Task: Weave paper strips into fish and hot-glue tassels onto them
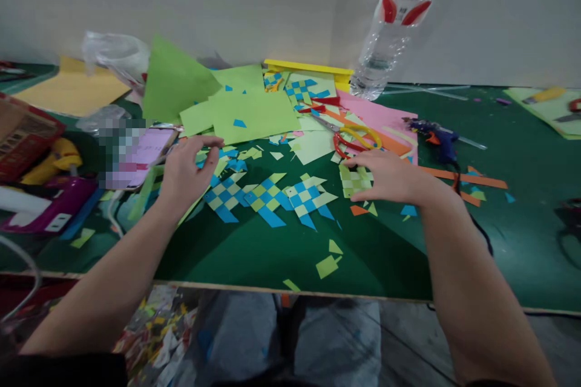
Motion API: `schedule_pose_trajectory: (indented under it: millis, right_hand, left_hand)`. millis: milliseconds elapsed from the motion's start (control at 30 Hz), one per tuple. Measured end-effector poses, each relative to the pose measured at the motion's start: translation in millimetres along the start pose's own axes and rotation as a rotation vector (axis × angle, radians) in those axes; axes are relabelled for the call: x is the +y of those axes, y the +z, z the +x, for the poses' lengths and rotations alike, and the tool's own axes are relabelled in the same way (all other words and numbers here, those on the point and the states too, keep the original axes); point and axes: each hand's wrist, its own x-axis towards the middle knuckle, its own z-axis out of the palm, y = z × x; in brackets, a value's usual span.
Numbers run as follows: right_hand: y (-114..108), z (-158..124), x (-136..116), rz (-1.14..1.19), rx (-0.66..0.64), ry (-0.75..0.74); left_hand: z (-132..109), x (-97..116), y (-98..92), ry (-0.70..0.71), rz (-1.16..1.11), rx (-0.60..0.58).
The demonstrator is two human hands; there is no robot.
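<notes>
Three woven paper fish in blue and green checks lie in a row on the green table: a left fish point(226, 196), a middle fish point(267, 198) and a right fish point(309, 196). To their left, my left hand point(187, 170) hovers with thumb and forefinger apart, holding nothing visible. My right hand point(390, 176) has its thumb and fingers at opposite edges of a pale green woven paper piece point(354, 181), right of the row. My palm and fingers partly cover that piece. Just beyond it are scissors point(356, 139) with red and yellow handles.
Green paper sheets point(258, 113) and pink paper point(370, 110) lie toward the wall. A plastic bottle point(385, 42) stands behind. At right is a blue glue gun point(436, 139) with a cord; at left, a phone point(145, 157). Paper scraps point(327, 266) lie near the front edge.
</notes>
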Motion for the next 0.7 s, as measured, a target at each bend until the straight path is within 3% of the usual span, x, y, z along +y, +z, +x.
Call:
schedule_pose_trajectory:
  millis: [433, 700]
  right_hand:
    - [1.5, 2.4, -10.8, 0.057, -0.033, 0.027]
    - [0.8, 4.7, -17.4, 0.042, 0.063, 0.060]
  left_hand:
    - [0.6, -0.1, 5.0, 0.023, -0.018, -0.054]
    - [0.2, 3.0, 2.9, 0.010, -0.011, -0.109]
